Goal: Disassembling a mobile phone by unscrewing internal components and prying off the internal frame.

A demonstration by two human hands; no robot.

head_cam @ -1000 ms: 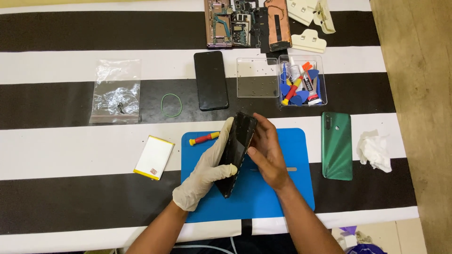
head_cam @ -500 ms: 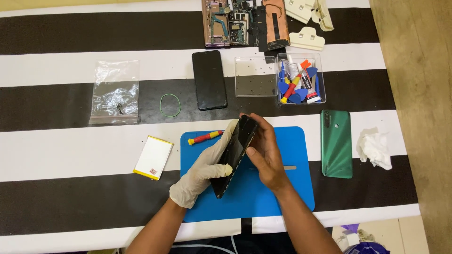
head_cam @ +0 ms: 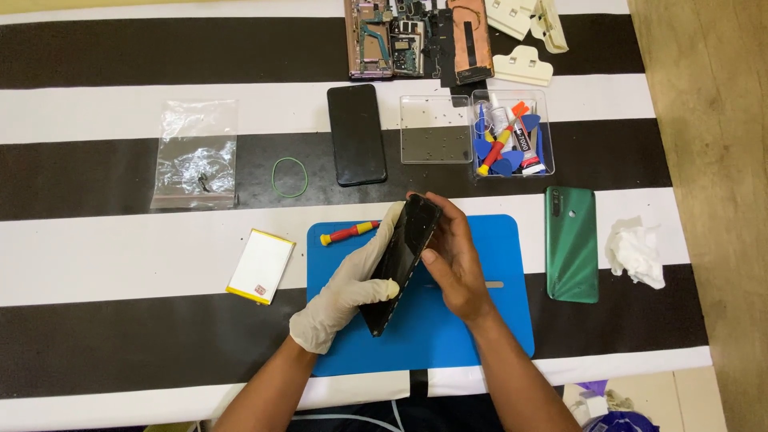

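Both hands hold a dark phone body (head_cam: 402, 260) tilted on its edge above a blue work mat (head_cam: 448, 328). My left hand (head_cam: 352, 284), in a white glove, supports the phone from the left and underneath. My right hand (head_cam: 456, 256), bare, grips the phone's top and right side, thumb pressed on its face. A small red and yellow screwdriver (head_cam: 349, 233) lies on the mat's upper left corner, just left of the gloved fingers.
On the black and white striped cloth lie a white battery (head_cam: 261, 266), a green rubber band (head_cam: 290, 177), a clear bag (head_cam: 197, 154), a black phone (head_cam: 356, 134), a clear lid (head_cam: 434, 141), a tool box (head_cam: 508, 134), a green back cover (head_cam: 571, 243), a crumpled tissue (head_cam: 635, 252) and opened phones (head_cam: 416, 38).
The two hands and the phone stay in nearly the same spot on the mat; the view has shifted slightly. The grip looks the same.
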